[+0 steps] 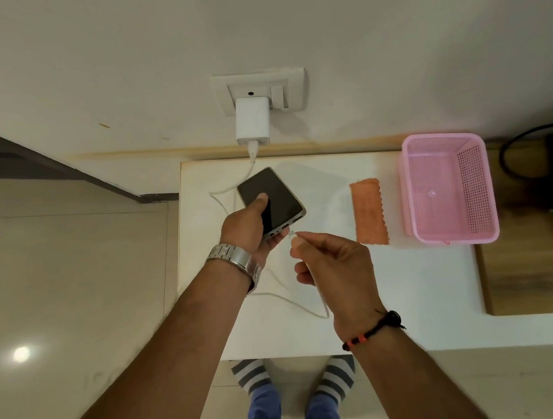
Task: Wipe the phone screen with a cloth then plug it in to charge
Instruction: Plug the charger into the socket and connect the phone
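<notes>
- From the table (416, 296) centre, bare surface lies open toward 4 and 5 o'clock.
- At 2 o'clock, the orange cloth (368, 212) and pink basket (448, 189) stand just apart, blocking that side.
- At 12 o'clock, the charger (252, 121) juts from the wall socket (293, 83).
- The white cable (277, 288) loops across 7 to 11 o'clock.

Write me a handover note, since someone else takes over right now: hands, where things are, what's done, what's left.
Left hand grips the phone above the white table, port end toward the right hand.
Right hand pinches the cable plug just short of the port, not yet in.
Charger sits in the wall socket.
Orange cloth lies on the table beside the pink basket; wiping looks finished.
Left: push the plug in, set the phone down.
</notes>
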The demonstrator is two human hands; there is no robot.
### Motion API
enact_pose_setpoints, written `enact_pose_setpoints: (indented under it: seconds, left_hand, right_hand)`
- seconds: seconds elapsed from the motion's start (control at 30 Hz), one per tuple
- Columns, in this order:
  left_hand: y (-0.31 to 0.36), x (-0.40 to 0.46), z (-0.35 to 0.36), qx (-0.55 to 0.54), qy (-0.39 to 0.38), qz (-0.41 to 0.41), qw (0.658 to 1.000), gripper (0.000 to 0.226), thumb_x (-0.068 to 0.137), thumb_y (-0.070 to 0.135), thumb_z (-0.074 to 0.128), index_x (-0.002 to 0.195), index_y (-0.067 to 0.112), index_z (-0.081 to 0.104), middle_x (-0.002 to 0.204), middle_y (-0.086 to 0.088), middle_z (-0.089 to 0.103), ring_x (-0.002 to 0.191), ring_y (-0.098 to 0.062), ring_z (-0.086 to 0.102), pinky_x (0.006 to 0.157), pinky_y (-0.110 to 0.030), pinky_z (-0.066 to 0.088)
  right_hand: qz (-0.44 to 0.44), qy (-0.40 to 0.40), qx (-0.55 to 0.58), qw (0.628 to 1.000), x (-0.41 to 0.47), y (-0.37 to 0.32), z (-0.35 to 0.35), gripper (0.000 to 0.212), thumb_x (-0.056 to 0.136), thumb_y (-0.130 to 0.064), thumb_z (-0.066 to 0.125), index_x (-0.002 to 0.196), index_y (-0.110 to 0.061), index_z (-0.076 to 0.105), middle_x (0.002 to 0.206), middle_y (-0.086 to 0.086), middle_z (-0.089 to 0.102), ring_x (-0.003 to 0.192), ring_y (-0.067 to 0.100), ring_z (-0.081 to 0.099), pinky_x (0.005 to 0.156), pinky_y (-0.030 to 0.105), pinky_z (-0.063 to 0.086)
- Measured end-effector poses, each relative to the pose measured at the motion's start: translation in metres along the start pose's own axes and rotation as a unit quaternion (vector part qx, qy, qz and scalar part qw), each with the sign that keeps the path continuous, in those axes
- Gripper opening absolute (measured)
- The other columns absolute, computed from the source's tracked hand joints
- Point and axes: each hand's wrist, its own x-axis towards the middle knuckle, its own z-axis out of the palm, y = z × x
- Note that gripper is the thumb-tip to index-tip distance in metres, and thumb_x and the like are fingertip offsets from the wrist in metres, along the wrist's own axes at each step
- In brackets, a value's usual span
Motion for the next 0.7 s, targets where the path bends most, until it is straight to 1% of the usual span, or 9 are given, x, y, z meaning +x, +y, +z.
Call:
enact_pose_setpoints:
  seconds: [0.17, 0.23, 0.3, 0.37, 0.47, 0.53, 0.57, 0.6, 0.7]
  left_hand:
    - [-0.001, -0.006, 0.001, 0.002, 0.005, 0.010, 1.000, 0.019, 0.096, 0.027, 0.070, 0.101, 0.009, 0.067, 0.098, -0.014, 0.076, 0.080, -0.027, 0.073, 0.050, -0.026, 0.057]
    - [0.000, -0.008, 0.001, 0.009, 0.011, 0.017, 1.000, 0.020, 0.097, 0.029, 0.070, 0.100, 0.009, 0.067, 0.099, -0.014, 0.075, 0.082, -0.028, 0.073, 0.049, -0.027, 0.056]
    - [0.001, -0.009, 0.000, 0.021, 0.013, 0.033, 0.999, 0.021, 0.097, 0.030, 0.069, 0.101, 0.009, 0.068, 0.101, -0.015, 0.075, 0.083, -0.028, 0.073, 0.050, -0.027, 0.057]
    - [0.000, -0.010, -0.001, 0.045, 0.018, 0.066, 0.997, 0.025, 0.097, 0.032, 0.068, 0.105, 0.009, 0.069, 0.101, -0.014, 0.076, 0.083, -0.028, 0.074, 0.052, -0.027, 0.058]
    - [-0.001, -0.010, -0.002, 0.092, 0.022, 0.124, 0.988, 0.028, 0.098, 0.036, 0.066, 0.111, 0.011, 0.068, 0.103, -0.013, 0.077, 0.088, -0.029, 0.076, 0.065, -0.036, 0.064]
    - [-0.002, -0.010, -0.002, 0.104, 0.020, 0.139, 0.985, 0.031, 0.097, 0.037, 0.066, 0.115, 0.011, 0.068, 0.104, -0.013, 0.077, 0.092, -0.031, 0.076, 0.072, -0.041, 0.065]
    - [-0.002, -0.009, -0.002, 0.106, 0.020, 0.140, 0.984, 0.032, 0.097, 0.037, 0.067, 0.115, 0.011, 0.068, 0.104, -0.013, 0.077, 0.092, -0.031, 0.076, 0.073, -0.042, 0.065]
    - [-0.003, -0.009, -0.002, 0.105, 0.020, 0.140, 0.984, 0.030, 0.097, 0.036, 0.067, 0.114, 0.011, 0.068, 0.104, -0.013, 0.077, 0.092, -0.031, 0.076, 0.072, -0.041, 0.064]
    - [-0.004, -0.008, -0.002, 0.093, 0.024, 0.138, 0.986, 0.021, 0.098, 0.033, 0.067, 0.104, 0.013, 0.069, 0.100, -0.013, 0.077, 0.089, -0.031, 0.077, 0.062, -0.034, 0.060]
  right_hand:
    - [-0.006, 0.003, -0.009, 1.000, 0.002, -0.006, 0.006, 0.014, 0.088, -0.019, 0.075, 0.101, -0.020, 0.079, 0.083, -0.002, 0.079, 0.068, 0.014, 0.073, 0.059, 0.018, 0.059]
    - [-0.011, 0.004, -0.015, 1.000, 0.001, -0.007, 0.006, 0.013, 0.088, -0.019, 0.076, 0.101, -0.020, 0.079, 0.083, -0.002, 0.079, 0.067, 0.012, 0.073, 0.059, 0.018, 0.059]
    - [-0.015, 0.006, -0.022, 1.000, 0.000, -0.007, 0.008, 0.012, 0.088, -0.020, 0.076, 0.100, -0.020, 0.079, 0.083, -0.002, 0.079, 0.067, 0.012, 0.073, 0.059, 0.018, 0.059]
    - [-0.017, 0.015, -0.036, 0.999, 0.001, -0.007, 0.009, 0.010, 0.087, -0.021, 0.076, 0.097, -0.020, 0.079, 0.082, -0.002, 0.079, 0.067, 0.013, 0.074, 0.059, 0.018, 0.060]
    - [-0.011, 0.029, -0.034, 0.999, 0.000, -0.007, 0.011, 0.004, 0.086, -0.020, 0.077, 0.090, -0.019, 0.079, 0.076, -0.001, 0.078, 0.063, 0.011, 0.073, 0.057, 0.018, 0.059]
    - [-0.002, 0.034, -0.019, 0.999, 0.000, -0.007, 0.012, 0.003, 0.086, -0.017, 0.078, 0.088, -0.018, 0.078, 0.072, -0.001, 0.077, 0.059, 0.010, 0.072, 0.056, 0.018, 0.059]
    - [0.005, 0.033, -0.007, 0.999, 0.000, -0.008, 0.013, 0.002, 0.085, -0.016, 0.078, 0.087, -0.017, 0.079, 0.071, 0.000, 0.077, 0.058, 0.009, 0.071, 0.056, 0.018, 0.059]
    - [0.014, 0.032, 0.003, 0.999, 0.000, -0.008, 0.015, 0.002, 0.085, -0.014, 0.078, 0.086, -0.015, 0.079, 0.069, 0.000, 0.076, 0.056, 0.009, 0.071, 0.055, 0.019, 0.059]
    - [0.033, 0.033, 0.021, 0.999, 0.001, -0.009, 0.017, 0.003, 0.084, -0.011, 0.078, 0.086, -0.013, 0.079, 0.067, 0.001, 0.075, 0.054, 0.007, 0.069, 0.055, 0.018, 0.058]
